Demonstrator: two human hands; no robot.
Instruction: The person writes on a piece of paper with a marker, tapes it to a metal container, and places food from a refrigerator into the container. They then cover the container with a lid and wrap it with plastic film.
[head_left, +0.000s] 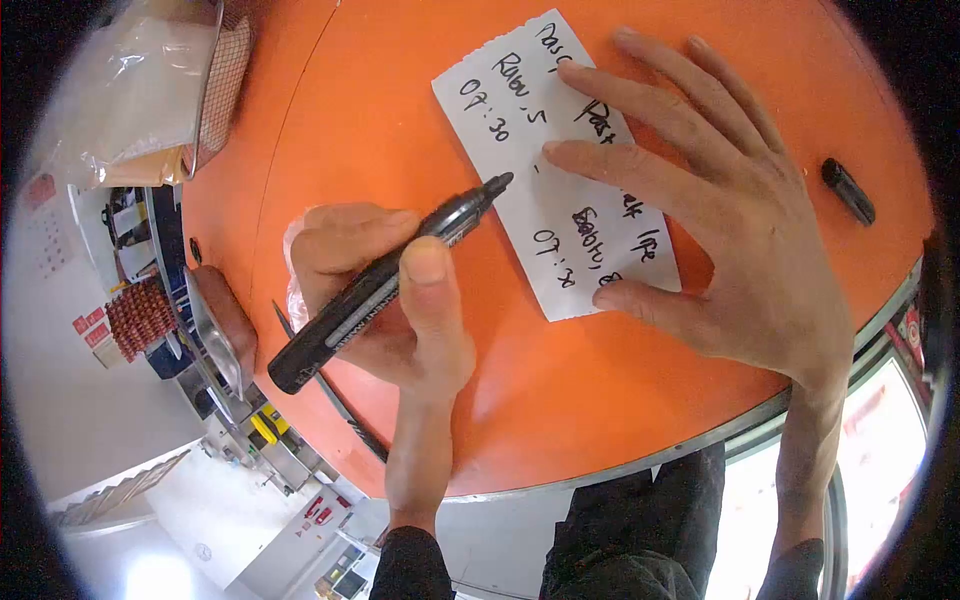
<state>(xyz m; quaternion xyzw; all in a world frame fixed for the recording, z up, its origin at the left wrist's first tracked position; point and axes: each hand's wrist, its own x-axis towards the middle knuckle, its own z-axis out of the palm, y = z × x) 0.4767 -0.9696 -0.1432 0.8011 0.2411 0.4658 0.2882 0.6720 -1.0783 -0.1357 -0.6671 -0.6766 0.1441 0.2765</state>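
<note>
My left hand is closed around a black permanent marker. The marker is uncapped, and its dark tip is right at the left edge of a white paper slip. Handwritten black words and times, such as "07:30", cover the slip, which lies tilted on the orange table. Over the slip's right side my right hand is spread, fingertips on the paper, hiding some of the writing. Further right lies a black marker cap. Clear plastic shows behind my left hand.
A thin dark strip runs across the table beside my left forearm. At the upper left, a wire mesh basket stands by plastic-wrapped goods. A metal tray sits beyond the table's left edge.
</note>
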